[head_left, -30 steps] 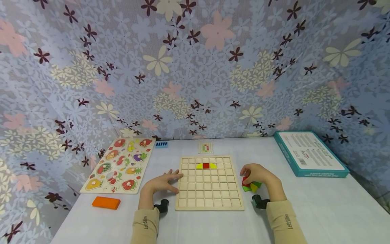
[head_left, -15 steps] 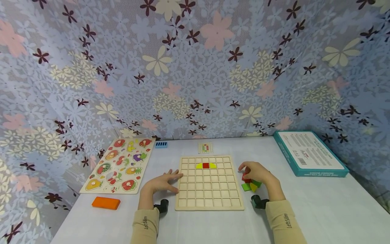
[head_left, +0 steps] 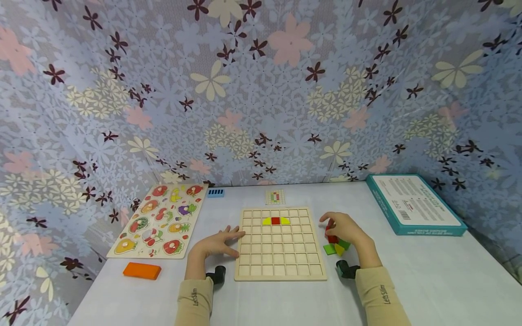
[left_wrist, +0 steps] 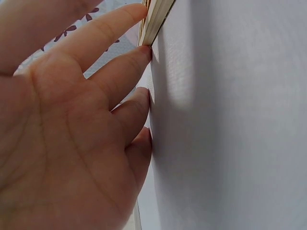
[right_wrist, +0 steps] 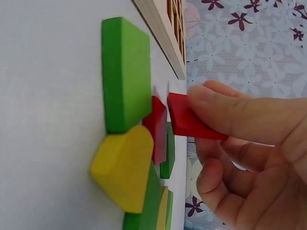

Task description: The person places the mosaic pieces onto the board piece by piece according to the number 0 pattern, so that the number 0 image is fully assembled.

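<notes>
A wooden grid board (head_left: 279,242) lies on the white table, with two yellow pieces and a red square (head_left: 275,221) set in its second row. My left hand (head_left: 218,243) rests flat beside the board's left edge, fingertips (left_wrist: 146,52) touching the table and the board's edge (left_wrist: 156,21). My right hand (head_left: 341,230) pinches a red block (right_wrist: 189,122) just above a small pile of pieces to the right of the board. The pile holds a green square (right_wrist: 125,74), a yellow rounded piece (right_wrist: 122,167) and another red piece (right_wrist: 158,132).
A fruit peg puzzle (head_left: 161,219) and an orange block (head_left: 142,270) lie at the left. A small pattern card (head_left: 275,197) and a blue piece (head_left: 215,193) sit behind the board. A teal box (head_left: 413,204) lies at the far right. Flowered cloth walls the table in.
My right hand has lifted a red block off the pile and moved slightly up and towards the board. The left hand has stayed still.
</notes>
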### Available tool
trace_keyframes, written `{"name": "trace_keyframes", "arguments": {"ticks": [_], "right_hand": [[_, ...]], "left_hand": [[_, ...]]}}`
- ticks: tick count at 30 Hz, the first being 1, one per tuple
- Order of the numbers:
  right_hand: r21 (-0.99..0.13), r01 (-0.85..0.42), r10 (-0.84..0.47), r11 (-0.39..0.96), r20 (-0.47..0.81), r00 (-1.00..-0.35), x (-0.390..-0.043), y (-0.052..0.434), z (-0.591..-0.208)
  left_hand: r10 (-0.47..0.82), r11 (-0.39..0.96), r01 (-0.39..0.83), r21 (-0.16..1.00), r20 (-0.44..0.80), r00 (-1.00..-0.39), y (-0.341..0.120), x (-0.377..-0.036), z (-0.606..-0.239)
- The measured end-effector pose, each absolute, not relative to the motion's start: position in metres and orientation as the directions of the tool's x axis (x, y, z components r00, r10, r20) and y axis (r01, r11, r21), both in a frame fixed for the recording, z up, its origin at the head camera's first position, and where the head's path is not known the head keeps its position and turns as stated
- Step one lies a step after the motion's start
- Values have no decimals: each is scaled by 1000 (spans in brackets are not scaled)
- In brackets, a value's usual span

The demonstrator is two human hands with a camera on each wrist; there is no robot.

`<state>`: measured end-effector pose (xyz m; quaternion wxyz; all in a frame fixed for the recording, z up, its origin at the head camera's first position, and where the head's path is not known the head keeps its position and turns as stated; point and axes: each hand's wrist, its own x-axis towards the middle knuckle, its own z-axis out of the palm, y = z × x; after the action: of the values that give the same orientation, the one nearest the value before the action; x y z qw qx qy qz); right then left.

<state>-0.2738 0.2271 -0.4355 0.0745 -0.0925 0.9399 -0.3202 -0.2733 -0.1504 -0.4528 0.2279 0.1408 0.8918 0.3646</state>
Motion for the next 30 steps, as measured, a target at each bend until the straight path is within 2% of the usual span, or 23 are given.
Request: {"name": "trace_keyframes", "arguments": {"ticks": [9,18,30], "right_hand": [[-599,-124,-183,791,-38,-982,-279,227,-436],[-646,-105,-152,756,-17,-988,-280,224,-436],[-632,-144,-175,761,14,-985,-286,209,-431]], "left_hand": [[410,688,69,722,-308,-859,-150,-274,-453],[414,691,72,719,-311,-856,-150,-274,-453],[406,693,60,718,-321,-856,-150,-274,-452]]}}
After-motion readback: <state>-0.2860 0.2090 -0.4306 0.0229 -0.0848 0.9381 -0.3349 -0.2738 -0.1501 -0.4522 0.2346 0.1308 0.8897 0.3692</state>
